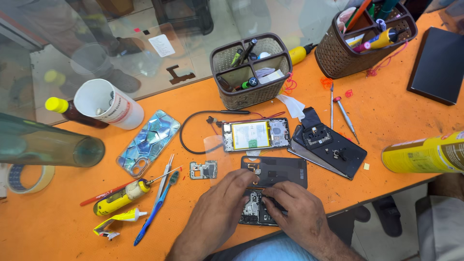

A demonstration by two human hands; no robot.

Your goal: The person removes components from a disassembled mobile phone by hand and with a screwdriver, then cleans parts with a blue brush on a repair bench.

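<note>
Orange table [401,116], phones [256,135], tool baskets [251,72]

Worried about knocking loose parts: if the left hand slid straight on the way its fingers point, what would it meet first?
The left hand points up-right, so it would probably first meet the dark back cover, then the opened phone with its battery; depth is unclear.

Far left I see a white cup [108,103] lying on its side, its label banded in red. At the right edge lies a yellow can [425,153] with dark print. Near left, a small yellow and white tube [118,218] lies crumpled. Far beyond the table edge, a white paper label [161,45] sits under the glass [67,43].
</note>
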